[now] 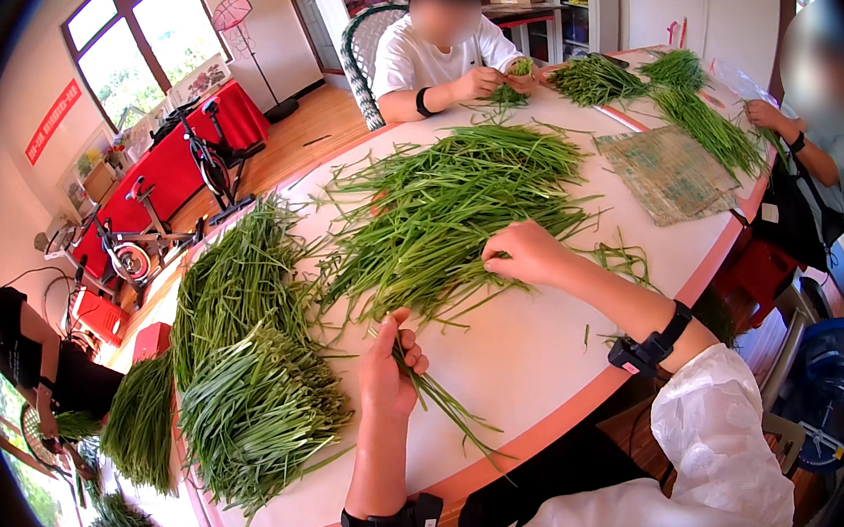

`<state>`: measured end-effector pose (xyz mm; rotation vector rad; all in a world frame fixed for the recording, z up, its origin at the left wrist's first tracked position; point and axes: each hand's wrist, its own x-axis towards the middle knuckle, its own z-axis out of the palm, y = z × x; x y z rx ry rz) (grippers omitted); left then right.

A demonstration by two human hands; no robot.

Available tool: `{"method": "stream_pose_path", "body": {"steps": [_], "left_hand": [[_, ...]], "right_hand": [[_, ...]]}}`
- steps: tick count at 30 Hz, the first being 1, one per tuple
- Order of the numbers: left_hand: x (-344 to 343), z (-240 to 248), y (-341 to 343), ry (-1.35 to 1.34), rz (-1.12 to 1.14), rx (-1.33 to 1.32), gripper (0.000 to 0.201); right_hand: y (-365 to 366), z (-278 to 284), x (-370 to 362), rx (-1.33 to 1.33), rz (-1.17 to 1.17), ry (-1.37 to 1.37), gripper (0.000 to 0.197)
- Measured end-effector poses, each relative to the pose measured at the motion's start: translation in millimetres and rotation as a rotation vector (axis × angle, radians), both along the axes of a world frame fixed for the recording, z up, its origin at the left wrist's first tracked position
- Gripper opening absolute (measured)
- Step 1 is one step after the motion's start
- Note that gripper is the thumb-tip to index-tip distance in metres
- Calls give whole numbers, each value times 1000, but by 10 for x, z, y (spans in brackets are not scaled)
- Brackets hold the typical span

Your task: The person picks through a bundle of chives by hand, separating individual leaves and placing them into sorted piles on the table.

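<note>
My left hand (389,369) is closed round a small bunch of garlic chives (444,402), whose leaf ends trail down to the right over the table's near edge. A large loose heap of garlic chives (466,189) spreads across the middle of the table. At the near right edge of this heap, my right hand (530,254) has its fingers curled together; whatever they grip is hidden. Left of my left hand lies a thick, neatly gathered stack of garlic chives (260,418), with another long pile (238,280) behind it.
The pale table (511,366) has a pink border. Across it a person (439,61) handles greens; another person (818,138) sits at the right by a woven mat (670,171) and more chives (706,128). A person (38,347) stands far left. A blue water bottle (834,388) is low right.
</note>
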<state>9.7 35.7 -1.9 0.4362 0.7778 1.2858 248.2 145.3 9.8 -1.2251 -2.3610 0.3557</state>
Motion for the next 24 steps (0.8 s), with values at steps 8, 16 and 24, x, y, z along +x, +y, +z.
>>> {"method": "stream_pose_path", "body": {"steps": [8, 16, 24], "left_hand": [[-77, -29, -83, 42, -3, 23, 25], [-24, -30, -96, 56, -80, 71, 25], [-81, -115, -26, 34, 5, 59, 24]], "right_hand": [[-187, -88, -252, -571, 70, 587, 16], [-690, -23, -652, -960, 260, 607, 19], [-775, -22, -456, -1253, 275, 542, 34]]}}
